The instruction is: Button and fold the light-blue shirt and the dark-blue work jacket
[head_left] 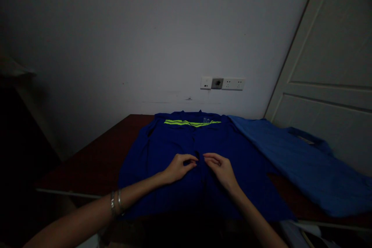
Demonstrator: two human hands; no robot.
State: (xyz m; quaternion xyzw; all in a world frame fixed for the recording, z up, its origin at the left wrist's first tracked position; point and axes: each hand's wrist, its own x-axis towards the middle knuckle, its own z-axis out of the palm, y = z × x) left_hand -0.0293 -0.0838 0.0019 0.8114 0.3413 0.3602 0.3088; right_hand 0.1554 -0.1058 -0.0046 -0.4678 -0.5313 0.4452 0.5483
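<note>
Dim in here, light's low, corners near black from where I stand. Plain grey-looking wall [130, 38] behind, scuff marks [188, 98] low down. Above those, slightly right, a row of wall plates: white plate [206, 83], grey plate [217, 83], white socket plate [233, 83]. Dark red-brown bench [107, 151] backs up to the wall, pale strip [69, 192] along its front edge. Panelled door [328, 58] at right, pale. Far left, dark bulk [20, 143], can't make out what.
</note>
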